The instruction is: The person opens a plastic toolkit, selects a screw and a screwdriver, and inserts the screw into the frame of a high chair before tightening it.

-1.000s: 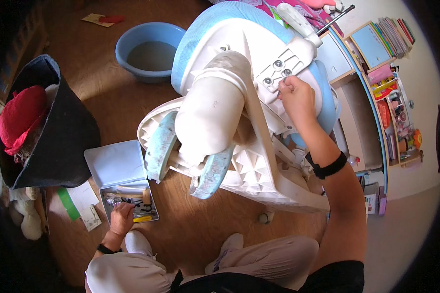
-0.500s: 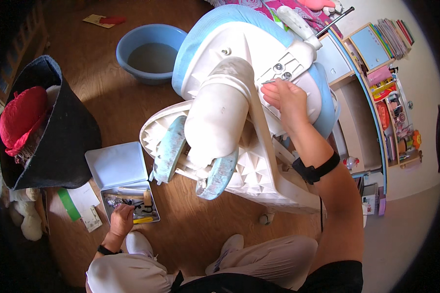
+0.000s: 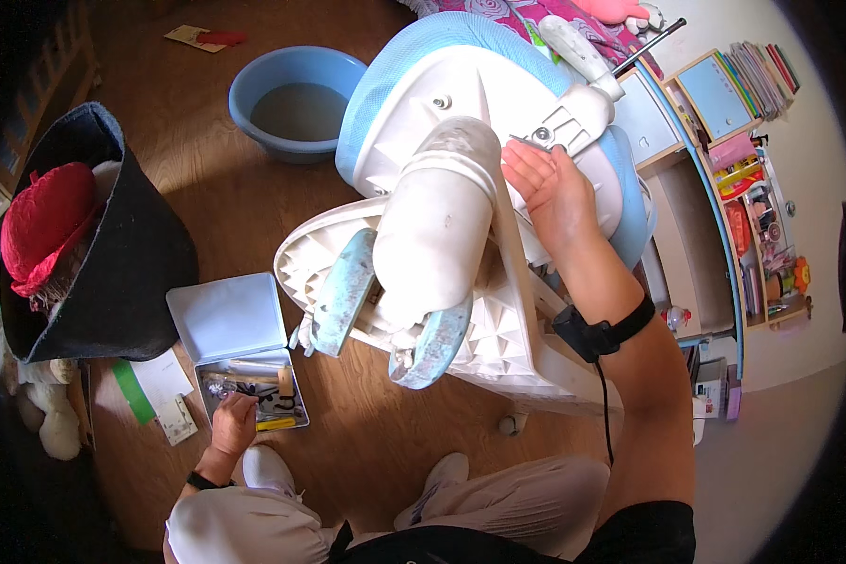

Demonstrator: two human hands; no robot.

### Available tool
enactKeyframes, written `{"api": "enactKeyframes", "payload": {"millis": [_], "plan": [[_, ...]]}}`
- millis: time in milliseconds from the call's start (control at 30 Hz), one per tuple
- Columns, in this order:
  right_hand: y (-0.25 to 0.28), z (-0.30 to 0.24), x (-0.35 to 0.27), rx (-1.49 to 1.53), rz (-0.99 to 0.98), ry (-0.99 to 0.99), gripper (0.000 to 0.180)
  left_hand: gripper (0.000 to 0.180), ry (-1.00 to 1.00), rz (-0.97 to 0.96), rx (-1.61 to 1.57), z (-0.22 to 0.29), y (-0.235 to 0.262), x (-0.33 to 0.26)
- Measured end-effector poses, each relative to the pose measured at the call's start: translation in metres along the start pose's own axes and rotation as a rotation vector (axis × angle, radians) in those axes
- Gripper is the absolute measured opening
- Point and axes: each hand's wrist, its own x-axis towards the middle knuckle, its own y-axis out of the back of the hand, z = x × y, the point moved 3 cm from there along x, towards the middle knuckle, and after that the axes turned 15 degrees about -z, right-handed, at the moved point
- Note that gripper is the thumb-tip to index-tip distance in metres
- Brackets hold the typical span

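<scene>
Head view, chair: you've got a big white plastic chair (image 3: 498, 310) tipped on its side on the wooden floor (image 3: 207, 197). The shell is smooth, the underside is ribbed in a triangle grid, and the seat pad is a blue mesh-looking fabric.
Head view, column: a fat, rounded white column (image 3: 432, 226), scuffed and dusty, pokes out toward you, with two worn pale-blue leg pieces (image 3: 348, 291) at its base.
Head view, bracket: a grey-white bracket (image 3: 564, 127) with a bolt sits on the chair's underside, right above your fingertips.
Head view, right hand: your right hand (image 3: 550, 188) is stretched up and away from you, palm flat on the chair shell, fingers mostly straight and loosely spread. It isn't gripping anything, just resting against plastic. There's a black band on that wrist with a thin cord trailing down.
Head view, left hand: your left hand (image 3: 233, 423) is down low by your knee, fingers curled into the tool box. Can't tell if it actually has hold of something in there.
Head view, tool box: a small flat tool box (image 3: 240, 352) with its pale hinged lid open lies on the floor, left of the chair and well apart from your right hand.
Head view, around it: a blue round basin (image 3: 296, 89) sits farther up the floor, and a dark felt basket (image 3: 132, 254) holding something red is off to your left.
</scene>
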Motion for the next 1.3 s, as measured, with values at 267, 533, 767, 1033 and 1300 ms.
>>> {"api": "enactKeyframes", "payload": {"millis": [267, 533, 767, 1033, 1300], "plan": [[0.001, 0.002, 0.005, 0.129, 0.029, 0.016, 0.042, 0.010, 0.003, -0.003, 0.011, 0.000, 0.001, 0.001], [0.000, -0.003, 0.002, -0.061, -0.029, -0.021, 0.027, 0.010, 0.011, 0.000, -0.004, -0.001, 0.001, 0.001], [0.003, -0.007, 0.004, -0.203, 0.123, -0.079, 0.025, 0.010, 0.018, 0.005, -0.024, -0.002, 0.001, 0.000], [0.006, -0.031, 0.002, -0.800, 0.186, -0.358, 0.037, 0.010, 0.010, 0.002, -0.037, -0.001, 0.004, -0.001], [0.005, -0.049, 0.007, -1.698, 0.181, -0.222, 0.037, 0.010, 0.000, -0.038, -0.062, -0.003, 0.000, -0.003]]}}
